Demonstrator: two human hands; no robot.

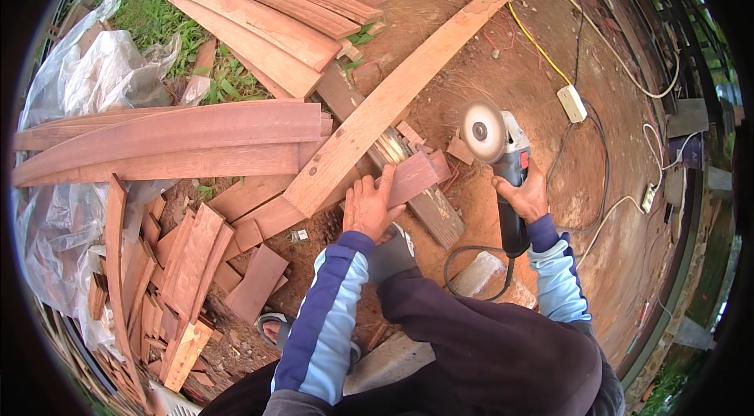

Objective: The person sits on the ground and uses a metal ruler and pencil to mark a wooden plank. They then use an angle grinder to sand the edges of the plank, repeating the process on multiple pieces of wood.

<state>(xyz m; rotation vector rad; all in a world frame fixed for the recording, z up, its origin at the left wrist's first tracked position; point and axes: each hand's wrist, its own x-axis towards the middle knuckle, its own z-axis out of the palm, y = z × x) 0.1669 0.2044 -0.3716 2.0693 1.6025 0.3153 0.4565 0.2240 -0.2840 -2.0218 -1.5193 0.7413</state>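
Note:
My right hand (525, 194) is wrapped round the body of an angle grinder (513, 219), which points away from me. Its round pale disc (481, 131) faces up, to the right of the wood and apart from it; whether it spins I cannot tell. My left hand (367, 204) grips the near end of a short reddish-brown board (412, 179), fingers over its top. That board lies across a weathered timber (428, 212). Just beyond my left hand, a long light-brown plank (424, 74) slants from near my wrist toward the far right.
Curved planks are stacked at the far left (267, 19) and left (181, 141). Offcuts (188, 259) pile at the lower left beside plastic sheeting (118, 70). The grinder's black cord (455, 255) loops near a stone block (479, 273). A white socket box (571, 104) lies on the dirt with a yellow cable.

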